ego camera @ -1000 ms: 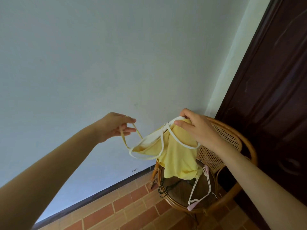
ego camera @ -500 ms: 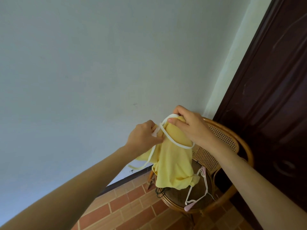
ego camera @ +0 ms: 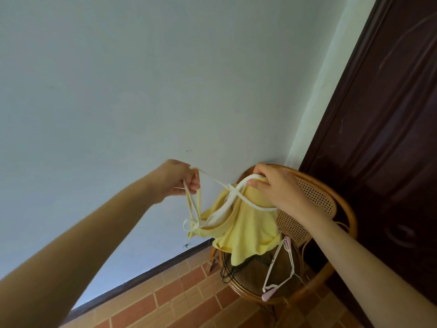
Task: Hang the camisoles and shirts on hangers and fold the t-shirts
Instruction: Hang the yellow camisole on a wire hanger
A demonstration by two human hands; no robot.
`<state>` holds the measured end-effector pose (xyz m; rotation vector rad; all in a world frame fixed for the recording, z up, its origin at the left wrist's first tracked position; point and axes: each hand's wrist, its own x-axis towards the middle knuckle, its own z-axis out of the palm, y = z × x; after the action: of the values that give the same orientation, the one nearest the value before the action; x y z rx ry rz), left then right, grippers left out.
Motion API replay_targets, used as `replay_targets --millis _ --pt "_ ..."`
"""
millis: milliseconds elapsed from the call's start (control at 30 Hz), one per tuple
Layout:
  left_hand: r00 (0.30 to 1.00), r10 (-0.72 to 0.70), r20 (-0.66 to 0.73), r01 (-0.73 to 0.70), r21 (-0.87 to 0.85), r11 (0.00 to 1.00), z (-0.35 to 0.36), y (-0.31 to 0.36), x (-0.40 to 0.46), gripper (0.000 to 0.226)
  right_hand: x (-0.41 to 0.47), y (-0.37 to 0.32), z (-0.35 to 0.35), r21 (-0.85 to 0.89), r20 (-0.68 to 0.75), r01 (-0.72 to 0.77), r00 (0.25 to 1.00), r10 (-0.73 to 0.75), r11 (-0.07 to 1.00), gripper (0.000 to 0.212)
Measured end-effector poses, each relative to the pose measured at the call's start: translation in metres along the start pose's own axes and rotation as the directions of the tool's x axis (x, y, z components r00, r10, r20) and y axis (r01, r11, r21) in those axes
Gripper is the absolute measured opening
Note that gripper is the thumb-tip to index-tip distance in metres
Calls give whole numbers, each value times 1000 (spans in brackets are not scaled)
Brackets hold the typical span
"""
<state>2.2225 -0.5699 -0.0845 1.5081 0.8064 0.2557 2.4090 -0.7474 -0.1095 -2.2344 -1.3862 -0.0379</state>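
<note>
While held up in mid-air against the pale wall, left hand [ego camera: 178,182] at left, fingers curled, grip pinching the thin yellow-and-white shoulder straps [ego camera: 192,204] of the pale yellow camisole with white trim [ego camera: 248,223]. Straps drop from that pinch down and rightward to the bunched neckline; one white strap runs across to the right. Camisole body between the two hands, lower than both, hanging crumpled, hem draped down toward the seat of the round rattan chair with woven cane back [ego camera: 314,200]; touching the seat or not, cannot tell. Right hand [ego camera: 275,188] further right, level with the left, grip pressed closed on a white trim loop at the garment's top, thumb under, fingers over. Long axis of the garment roughly vertical, hanging from the right pinch; straps slack and crossed in the middle, looks tangled.

Below right, white wire hanger with pink tips [ego camera: 279,271] lying on the chair seat, black wire hangers [ego camera: 228,272] beside it at the seat's left edge. Hangers nearer the right hand. Likely step: sorting straps apart before reaching for a hanger.
</note>
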Motion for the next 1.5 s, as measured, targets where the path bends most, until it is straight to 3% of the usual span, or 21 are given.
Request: replay_targets --millis 67,133,367,567,733,800,867,967,1033,1100,1233,1367,1500 --pt "990 -39 137 78 -290 954 -11 12 -4 23 -1 4 1 -43 2 -3 1000 3 999 21" --pt "978 2 208 94 -449 889 -22 21 -8 12 -1 7 2 -80 -1 -5 1000 5 997 21" --pt "948 214 237 33 -739 673 -42 41 -15 36 -8 22 10 -119 122 -71 989 86 990 22" --pt "914 270 304 -26 -619 785 -21 65 -30 48 -12 24 38 -202 346 -154 913 218 967 18" --pt "913 262 313 -39 -573 819 -2 79 -39 50 -19 2 63 -102 520 -215 821 236 971 46" --pt "911 263 318 -36 -574 818 1 81 -42 50 -24 -8 71 -51 589 -250 775 231 967 48" --pt "907 270 323 -39 -573 819 3 82 -45 51 -28 -12 88 -1 617 -298 751 235 955 52" --pt "903 276 328 -45 -569 821 4 82 -51 50 -32 -12 114 49 591 -341 768 248 939 88" --pt "901 279 333 -46 -566 823 3 82 -54 49 -33 -18 123 68 558 -387 779 286 920 93" --pt "900 285 329 -55 -564 824 1 81 -57 48 -32 -25 126 81 504 -406 805 314 910 85" --pt "909 289 299 -82 -553 829 -10 79 -62 48 -31 -24 129 101 398 -357 870 291 929 48" --pt "941 257 219 -100 -546 832 -28 73 -64 51 -37 -9 118 35 288 -223 936 204 974 12" --pt "962 222 162 -93 -569 817 -41 62 -63 52 -46 12 105 9 199 -273 943 266 962 16"
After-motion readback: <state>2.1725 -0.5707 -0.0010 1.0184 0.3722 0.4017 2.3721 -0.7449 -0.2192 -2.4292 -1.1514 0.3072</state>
